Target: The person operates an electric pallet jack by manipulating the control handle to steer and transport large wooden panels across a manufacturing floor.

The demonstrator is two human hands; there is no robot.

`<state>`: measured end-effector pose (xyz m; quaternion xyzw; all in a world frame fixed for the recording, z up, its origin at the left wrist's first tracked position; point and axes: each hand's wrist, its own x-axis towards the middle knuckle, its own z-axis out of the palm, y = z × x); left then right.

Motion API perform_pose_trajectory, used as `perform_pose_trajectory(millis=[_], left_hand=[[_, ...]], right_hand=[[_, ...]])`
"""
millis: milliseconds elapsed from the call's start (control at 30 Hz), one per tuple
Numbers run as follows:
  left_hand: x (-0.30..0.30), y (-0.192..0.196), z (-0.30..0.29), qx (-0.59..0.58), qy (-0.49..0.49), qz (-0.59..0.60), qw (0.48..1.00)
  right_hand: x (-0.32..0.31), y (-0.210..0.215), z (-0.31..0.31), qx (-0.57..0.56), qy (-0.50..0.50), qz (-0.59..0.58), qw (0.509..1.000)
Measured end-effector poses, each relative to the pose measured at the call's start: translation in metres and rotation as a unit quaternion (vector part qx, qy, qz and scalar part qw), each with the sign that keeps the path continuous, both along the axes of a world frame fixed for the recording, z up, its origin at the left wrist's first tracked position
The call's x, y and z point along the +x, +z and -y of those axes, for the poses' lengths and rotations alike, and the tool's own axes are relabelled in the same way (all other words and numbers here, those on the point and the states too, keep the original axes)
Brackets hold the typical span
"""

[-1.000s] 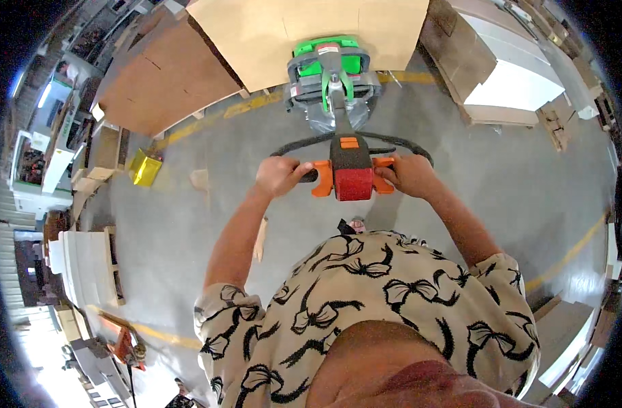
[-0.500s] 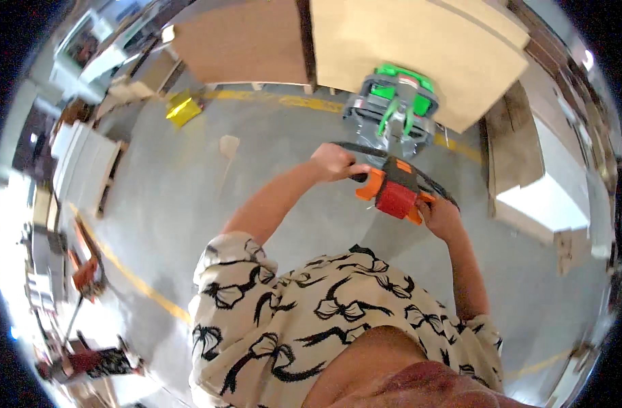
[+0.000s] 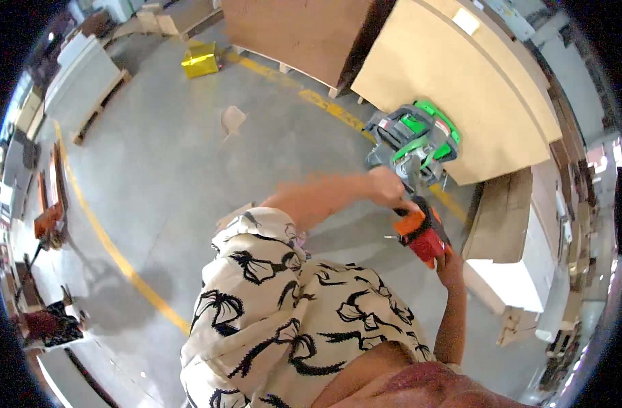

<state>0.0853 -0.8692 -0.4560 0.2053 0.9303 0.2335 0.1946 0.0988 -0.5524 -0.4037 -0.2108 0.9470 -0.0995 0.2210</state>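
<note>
My left hand is closed round the left side of a control handle, which has orange grips and a red middle. On the handle's right side, my right hand is curled at the orange grip, its fingers partly hidden. The handle belongs to an electric pallet truck with a grey and green body, standing just ahead of my hands. Behind it, the truck is close up against a tall stack of tan boards; its forks cannot be seen.
Left of the tan stack stands a brown board stack on a pallet. White-sided cartons lie at the right. A yellow box sits on the floor at the far left. An orange pallet jack stands beyond a yellow floor line.
My hands and the control handle have swung to the right and turned clockwise. In the view, the truck and board stacks have shifted right and tilted. Both hands stay on the handle.
</note>
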Motion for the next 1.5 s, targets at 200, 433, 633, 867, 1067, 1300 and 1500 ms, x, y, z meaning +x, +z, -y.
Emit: perform_pose_trajectory(millis=[200,433,633,867,1067,1300,1500], left_hand=[[-0.033,0.004,0.032,0.079,-0.009,0.045,0.996],[-0.015,-0.010,0.028,0.149,-0.013,-0.027,0.988],[0.001,-0.039,-0.008,0.168,-0.010,-0.026,0.985],[0.010,0.008,0.005,0.193,-0.016,-0.078,0.978],[0.007,-0.014,0.086,0.118,-0.004,-0.032,0.993],[-0.008,-0.031,0.088,0.046,-0.031,-0.049,0.997],[-0.031,-0.047,0.106,0.033,-0.030,-0.113,0.993]], right_hand=[[-0.029,-0.006,-0.006,0.010,0.020,0.019,1.000],[-0.017,-0.021,-0.045,0.029,0.014,-0.016,0.999],[-0.008,-0.042,-0.079,0.023,-0.034,0.013,0.999],[-0.017,-0.090,-0.229,-0.417,-0.471,0.177,0.757],[0.035,-0.047,0.041,0.027,-0.080,0.024,0.996],[0.034,-0.064,0.056,-0.057,0.011,-0.090,0.994],[0.024,-0.056,0.095,-0.013,-0.055,-0.094,0.994]])
